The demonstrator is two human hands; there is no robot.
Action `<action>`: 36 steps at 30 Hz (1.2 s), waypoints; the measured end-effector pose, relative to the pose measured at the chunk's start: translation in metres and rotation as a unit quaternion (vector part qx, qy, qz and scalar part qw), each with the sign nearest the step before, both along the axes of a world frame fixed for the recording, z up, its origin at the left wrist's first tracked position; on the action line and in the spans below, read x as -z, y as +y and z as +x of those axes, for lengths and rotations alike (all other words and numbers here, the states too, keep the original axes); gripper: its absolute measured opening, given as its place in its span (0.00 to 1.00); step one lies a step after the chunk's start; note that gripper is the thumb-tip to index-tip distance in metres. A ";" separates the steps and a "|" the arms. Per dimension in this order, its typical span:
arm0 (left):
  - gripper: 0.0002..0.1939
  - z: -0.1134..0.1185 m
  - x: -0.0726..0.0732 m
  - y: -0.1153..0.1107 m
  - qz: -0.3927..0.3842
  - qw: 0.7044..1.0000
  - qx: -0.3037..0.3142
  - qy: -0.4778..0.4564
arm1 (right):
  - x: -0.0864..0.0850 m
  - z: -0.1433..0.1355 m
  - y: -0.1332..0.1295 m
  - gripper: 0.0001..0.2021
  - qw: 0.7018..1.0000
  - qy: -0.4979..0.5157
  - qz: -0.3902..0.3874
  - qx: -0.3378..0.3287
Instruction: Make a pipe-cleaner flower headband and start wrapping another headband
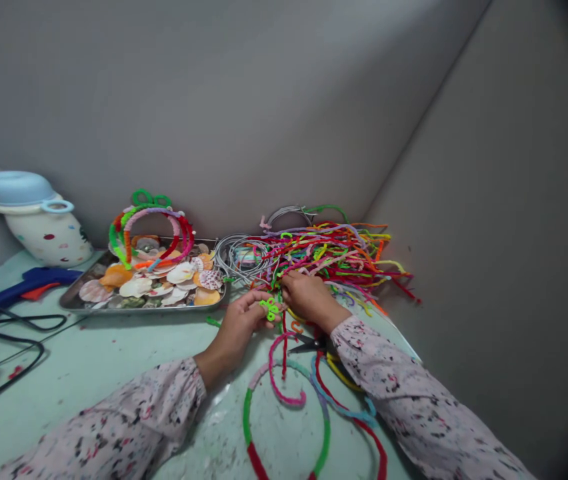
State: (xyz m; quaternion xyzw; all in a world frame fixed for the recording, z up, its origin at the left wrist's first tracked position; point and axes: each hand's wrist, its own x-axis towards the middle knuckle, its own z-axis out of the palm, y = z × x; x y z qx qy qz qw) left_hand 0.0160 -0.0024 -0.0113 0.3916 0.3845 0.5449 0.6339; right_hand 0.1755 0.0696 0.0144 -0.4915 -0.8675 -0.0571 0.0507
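Observation:
Between the thumb and fingers of my left hand (243, 328) is a small lime-green pipe-cleaner flower (270, 309) with looped petals. My right hand (311, 298) is at the near-left edge of a tangled pile of colourful pipe cleaners (334, 250). Its fingers are bent together on a green pipe cleaner (279, 275), though the fingertips are partly hidden. Just below that hand lie black scissors (307, 345), partly covered by the right wrist and sleeve. A pink pipe cleaner (274, 373) curves beside them.
A wrapped headband (325, 427) lies in front, near blue and red pipe cleaners. At left, a metal tray (144, 310) holds seashells and decorated headbands (151, 217). Coiled grey wire (237, 260) sits beside it. Farther left are a blue glue gun (1, 300), its cord and a lidded white container (49, 233).

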 end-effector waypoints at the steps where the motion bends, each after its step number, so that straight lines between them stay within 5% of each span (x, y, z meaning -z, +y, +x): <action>1: 0.12 0.000 0.001 0.000 0.003 1.000 0.001 0.000 | 0.001 0.004 0.000 0.11 1.000 0.027 0.001 0.003; 4: 0.11 0.000 0.002 0.000 0.007 1.000 0.005 0.000 | 0.006 0.019 -0.002 0.08 0.987 0.162 -0.018 0.011; 10: 0.15 0.001 0.001 0.000 0.001 1.000 0.027 0.005 | 0.012 0.031 -0.030 0.08 0.913 0.403 -0.067 0.004; 17: 0.16 0.003 -0.001 -0.001 -0.001 0.997 0.053 0.051 | 0.017 0.015 -0.060 0.06 0.930 0.365 0.005 -0.053; 27: 0.16 0.003 0.002 0.000 -0.010 0.998 0.054 0.042 | 0.024 0.017 -0.062 0.09 0.964 0.245 0.033 -0.094; 36: 0.17 0.003 0.003 0.000 -0.013 0.998 0.052 0.044 | 0.026 0.017 -0.064 0.07 0.962 0.242 0.056 -0.114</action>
